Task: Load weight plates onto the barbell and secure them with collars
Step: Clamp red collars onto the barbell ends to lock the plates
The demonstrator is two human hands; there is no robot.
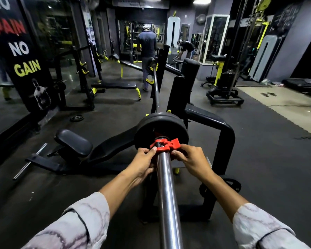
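Observation:
The barbell's chrome sleeve (167,191) runs from the bottom centre away from me onto a bench rack. A black weight plate (160,124) sits on the sleeve. Just in front of the plate, a red collar (164,145) rings the sleeve, its lever sticking out to the right. My left hand (142,163) pinches the collar's left side with thumb on top. My right hand (190,159) grips its right side under the lever. A second plate (152,64) hangs on the bar's far end.
The black bench frame (221,126) stands right of the plate, its seat pad (74,142) to the left. A plate (232,185) leans low by the frame, and a small one (77,118) lies on the floor. A person (147,51) stands beyond the bar's far end.

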